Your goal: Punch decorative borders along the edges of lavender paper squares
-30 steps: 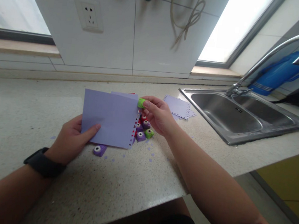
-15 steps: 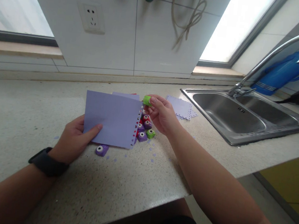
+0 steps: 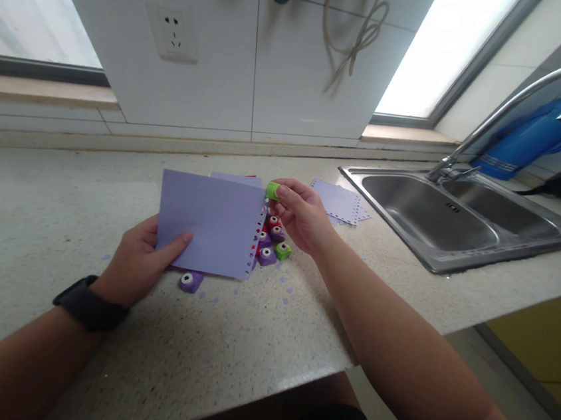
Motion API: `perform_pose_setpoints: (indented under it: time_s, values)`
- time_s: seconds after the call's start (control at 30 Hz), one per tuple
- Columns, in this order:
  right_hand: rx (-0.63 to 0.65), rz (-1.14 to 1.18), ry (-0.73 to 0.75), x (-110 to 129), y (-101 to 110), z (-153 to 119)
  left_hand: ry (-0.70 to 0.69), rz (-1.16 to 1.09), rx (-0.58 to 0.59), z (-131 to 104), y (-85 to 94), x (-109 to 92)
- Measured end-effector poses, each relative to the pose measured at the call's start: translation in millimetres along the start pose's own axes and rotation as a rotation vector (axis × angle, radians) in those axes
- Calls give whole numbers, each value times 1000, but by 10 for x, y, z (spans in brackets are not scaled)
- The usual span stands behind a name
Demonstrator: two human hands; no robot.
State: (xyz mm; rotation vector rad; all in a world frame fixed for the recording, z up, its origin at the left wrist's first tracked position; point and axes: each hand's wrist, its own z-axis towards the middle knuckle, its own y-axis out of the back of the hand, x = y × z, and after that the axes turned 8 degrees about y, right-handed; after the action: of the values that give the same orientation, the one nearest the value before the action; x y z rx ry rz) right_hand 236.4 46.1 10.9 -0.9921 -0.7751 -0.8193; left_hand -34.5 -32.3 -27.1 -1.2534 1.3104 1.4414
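My left hand (image 3: 148,253) grips a sheet of lilac paper (image 3: 211,223) by its left side, thumb on top. Small shaped holes run down the sheet's right edge. Between the thumb and fingers of my right hand (image 3: 300,212) is a green craft punch (image 3: 273,190), right at the sheet's upper right corner; whether the edge sits inside it I cannot tell. Below lie several more punches: a purple one (image 3: 267,256), a green one (image 3: 283,251) and a red one (image 3: 274,221), partly hidden by the sheet. Another purple punch (image 3: 191,281) pokes out under the lower edge.
Punched lilac sheets (image 3: 336,201) lie in a loose stack to the right, near the steel sink (image 3: 423,255) with its tap (image 3: 517,101). More paper (image 3: 236,178) shows behind the held sheet. Tiny paper bits (image 3: 288,291) are scattered over the speckled counter (image 3: 245,353).
My right hand has moved slightly left with the green punch, bringing it against the sheet's upper right corner. My left hand and the sheet have stayed in place.
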Motion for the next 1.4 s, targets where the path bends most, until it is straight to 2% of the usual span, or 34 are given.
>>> perform_pose_setpoints:
  time_s: [0.67,1.4]
  values:
    - [18,18,-49,-32,-10,-5,-35,16,8,-1,6,12]
    - [34,0,-31,-24,-16,-14,-64,96,-16,5,9,1]
